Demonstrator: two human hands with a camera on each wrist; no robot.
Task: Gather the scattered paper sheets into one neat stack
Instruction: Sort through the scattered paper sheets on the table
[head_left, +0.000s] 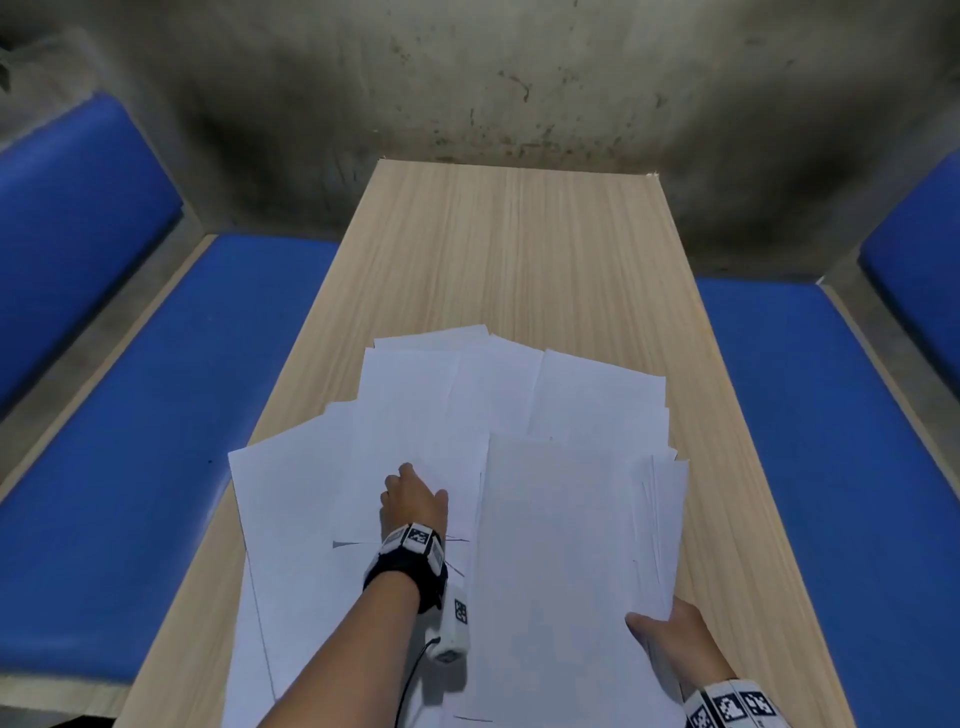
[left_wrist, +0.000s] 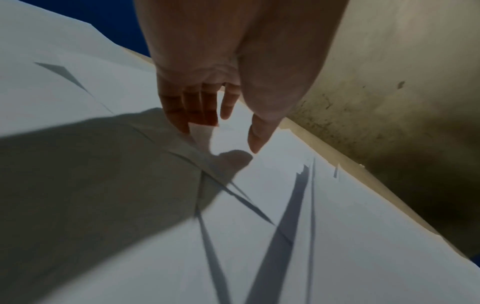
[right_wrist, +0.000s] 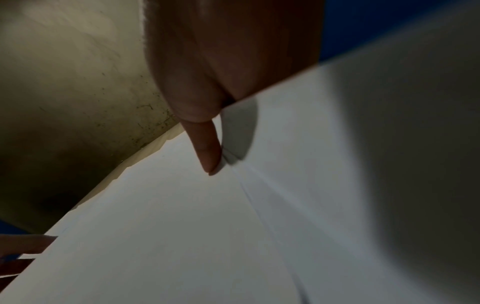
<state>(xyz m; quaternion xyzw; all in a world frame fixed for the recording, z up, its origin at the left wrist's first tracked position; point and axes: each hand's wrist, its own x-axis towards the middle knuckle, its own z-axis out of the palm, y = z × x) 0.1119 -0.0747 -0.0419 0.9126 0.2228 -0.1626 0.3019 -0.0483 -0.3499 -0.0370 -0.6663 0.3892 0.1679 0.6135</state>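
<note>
Several white paper sheets (head_left: 415, 405) lie fanned and overlapping on the near half of a light wooden table (head_left: 519, 249). My left hand (head_left: 410, 483) rests on the middle of the spread. In the left wrist view its fingers (left_wrist: 187, 115) point straight down onto a sheet's edge, with the thumb held apart. My right hand (head_left: 660, 629) grips a bundle of sheets (head_left: 561, 545) at its near right corner. The thumb (right_wrist: 209, 148) presses on top of it, and the other fingers are hidden under the paper (right_wrist: 182, 226).
Blue cushioned benches flank the table on the left (head_left: 130, 415) and on the right (head_left: 831, 441). A stained concrete wall (head_left: 519, 78) rises just behind the table's far edge. Some sheets overhang the table's near left edge.
</note>
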